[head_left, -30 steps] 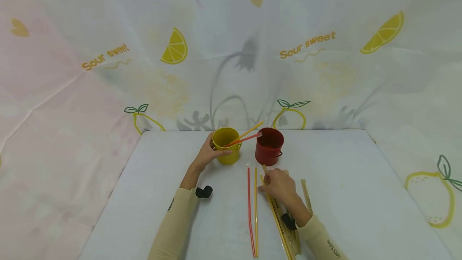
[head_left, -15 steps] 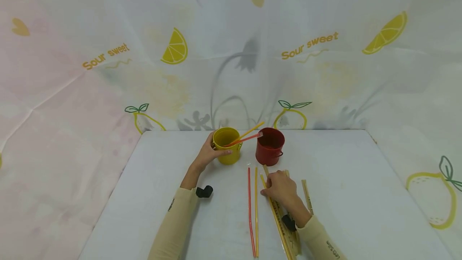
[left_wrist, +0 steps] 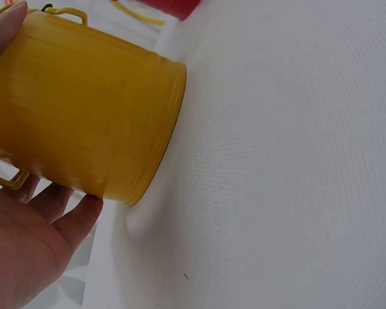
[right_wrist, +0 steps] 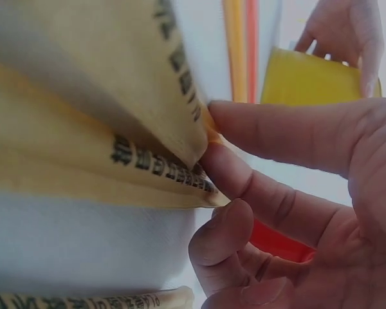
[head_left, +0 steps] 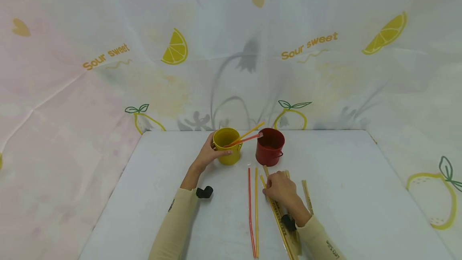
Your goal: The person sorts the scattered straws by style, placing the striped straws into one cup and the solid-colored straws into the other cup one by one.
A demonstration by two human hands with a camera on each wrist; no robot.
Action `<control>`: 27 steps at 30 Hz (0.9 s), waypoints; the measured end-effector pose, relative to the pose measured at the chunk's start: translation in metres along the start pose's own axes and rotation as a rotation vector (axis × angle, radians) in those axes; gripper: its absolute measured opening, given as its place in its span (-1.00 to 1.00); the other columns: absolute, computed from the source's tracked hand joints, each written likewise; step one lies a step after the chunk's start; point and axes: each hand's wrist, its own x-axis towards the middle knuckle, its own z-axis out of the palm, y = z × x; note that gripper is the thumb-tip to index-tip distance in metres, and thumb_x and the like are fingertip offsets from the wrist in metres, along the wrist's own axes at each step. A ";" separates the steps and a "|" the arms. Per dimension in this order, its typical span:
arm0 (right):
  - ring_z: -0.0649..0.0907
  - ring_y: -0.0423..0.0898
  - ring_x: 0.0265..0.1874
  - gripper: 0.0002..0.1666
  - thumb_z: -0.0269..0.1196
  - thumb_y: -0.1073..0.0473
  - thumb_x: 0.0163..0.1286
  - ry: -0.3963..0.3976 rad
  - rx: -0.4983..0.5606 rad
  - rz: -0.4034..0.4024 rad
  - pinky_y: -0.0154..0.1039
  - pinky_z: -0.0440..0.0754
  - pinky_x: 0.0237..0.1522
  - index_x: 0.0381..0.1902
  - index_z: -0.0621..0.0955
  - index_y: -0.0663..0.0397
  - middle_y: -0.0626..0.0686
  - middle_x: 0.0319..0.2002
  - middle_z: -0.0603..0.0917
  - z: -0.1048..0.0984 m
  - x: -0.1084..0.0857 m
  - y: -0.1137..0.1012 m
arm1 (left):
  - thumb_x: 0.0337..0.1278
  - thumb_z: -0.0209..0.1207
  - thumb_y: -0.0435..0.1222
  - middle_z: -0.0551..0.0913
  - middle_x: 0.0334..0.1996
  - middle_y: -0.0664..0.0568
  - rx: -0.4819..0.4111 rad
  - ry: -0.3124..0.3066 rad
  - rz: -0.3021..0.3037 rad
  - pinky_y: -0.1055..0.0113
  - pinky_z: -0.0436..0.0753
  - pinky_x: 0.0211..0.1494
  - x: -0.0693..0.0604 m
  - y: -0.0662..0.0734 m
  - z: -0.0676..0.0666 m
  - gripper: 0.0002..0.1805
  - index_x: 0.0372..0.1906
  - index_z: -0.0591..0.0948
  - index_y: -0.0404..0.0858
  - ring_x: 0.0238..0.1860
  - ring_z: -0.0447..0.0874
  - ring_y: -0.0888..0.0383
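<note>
My left hand (head_left: 211, 153) grips the small yellow bucket (head_left: 231, 155), which stands upright on the table. The thumb lies along its near side; in the left wrist view the fingertips press its wall. An orange straw (head_left: 250, 128) and a red straw (head_left: 249, 137) lean out of it to the right. With thumb and index finger, my right hand (head_left: 281, 189) pinches a yellow straw (head_left: 263, 180), mostly hidden by fingers in the right wrist view. That straw lies along several long tan paper sleeves (right_wrist: 83, 148) with dark print, partly under the hand.
A dark red bucket (head_left: 267, 155) stands right of the yellow one. On the white table (head_left: 346, 196), a red straw (head_left: 249, 200) and a yellow straw (head_left: 256, 208) lie side by side between the arms. One tan sleeve (head_left: 306, 191) lies right of my right hand.
My right hand's thumb and fingers have shifted slightly right and closed in on the yellow straw. The left hand and both buckets have stayed put.
</note>
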 end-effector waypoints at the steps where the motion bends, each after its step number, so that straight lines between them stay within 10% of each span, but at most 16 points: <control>1: 0.42 -0.09 -0.49 -0.71 0.41 0.21 0.06 0.002 0.004 0.001 -0.21 0.34 -0.61 -0.68 0.50 0.01 0.00 -0.49 0.42 0.000 0.000 0.000 | 0.02 0.44 -0.34 0.35 0.33 -0.19 0.001 0.002 0.000 -0.07 0.24 0.40 0.000 0.000 0.000 -0.06 0.47 0.17 -0.24 0.35 0.29 -0.14; 27: 0.44 -0.10 -0.49 -0.83 0.35 0.14 0.14 0.169 0.225 -0.018 -0.23 0.39 -0.59 -0.61 0.63 -0.04 0.12 -0.28 0.54 -0.029 -0.006 0.000 | 0.00 0.46 -0.32 0.38 0.32 -0.14 0.004 0.006 -0.006 -0.06 0.24 0.40 -0.001 0.000 0.000 -0.05 0.47 0.18 -0.18 0.34 0.31 -0.10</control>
